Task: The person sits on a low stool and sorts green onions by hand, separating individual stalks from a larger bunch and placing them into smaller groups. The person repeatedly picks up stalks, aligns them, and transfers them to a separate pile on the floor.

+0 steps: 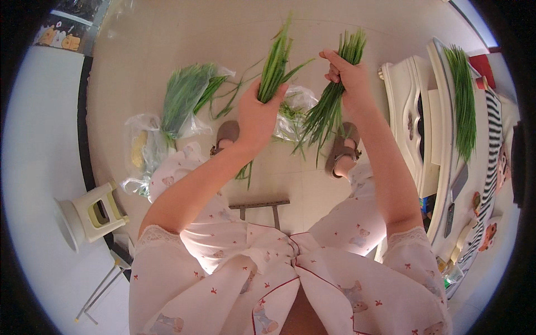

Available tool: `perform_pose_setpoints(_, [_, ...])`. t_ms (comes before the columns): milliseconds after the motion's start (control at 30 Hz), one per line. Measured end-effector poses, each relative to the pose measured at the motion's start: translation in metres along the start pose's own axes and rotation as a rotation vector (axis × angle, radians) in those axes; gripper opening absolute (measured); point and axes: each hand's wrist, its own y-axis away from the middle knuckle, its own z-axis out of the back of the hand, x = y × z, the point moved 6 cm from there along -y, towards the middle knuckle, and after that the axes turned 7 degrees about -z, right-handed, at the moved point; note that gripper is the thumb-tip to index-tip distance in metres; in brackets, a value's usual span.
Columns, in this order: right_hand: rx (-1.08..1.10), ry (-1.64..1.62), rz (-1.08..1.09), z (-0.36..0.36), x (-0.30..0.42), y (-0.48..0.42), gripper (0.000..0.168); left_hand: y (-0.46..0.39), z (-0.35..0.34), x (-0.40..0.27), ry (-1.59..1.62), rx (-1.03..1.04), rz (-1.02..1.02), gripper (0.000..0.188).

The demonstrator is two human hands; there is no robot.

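My left hand [260, 113] is closed around a bunch of long green leaves [274, 67], like chives, held upright with a few blades sticking out sideways. In my right hand [349, 77] is a thicker bunch of the same leaves [326, 111], its pale ends up and its dark tips hanging down. The two bunches are apart. Below and between them, a clear plastic bag [299, 98] with loose green bits lies on the floor between my feet. At the left, another clear bag [186, 96] is packed with green leaves, some spilling out beside it.
A cream cabinet [402, 104] stands at the right, with more green leaves [462, 104] lying on its top near a dark phone-like object [449, 220]. A clear bag with something yellow [139, 148] rests left of my knee. A plastic stool [94, 211] is farther left.
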Motion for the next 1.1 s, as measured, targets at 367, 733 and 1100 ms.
perform_pose_setpoints(367, [0.186, 0.017, -0.038, -0.019, -0.009, 0.013, 0.026, 0.002, -0.005, 0.021, 0.193, 0.072, 0.278, 0.025])
perform_pose_setpoints(733, [-0.283, 0.950, 0.687, -0.008, 0.026, 0.018, 0.024, 0.010, -0.010, 0.020, 0.404, 0.171, 0.468, 0.032])
perform_pose_setpoints(1100, [0.186, -0.072, -0.268, -0.014, -0.032, 0.010, 0.024, 0.006, -0.011, 0.022, 0.487, 0.116, 0.514, 0.030])
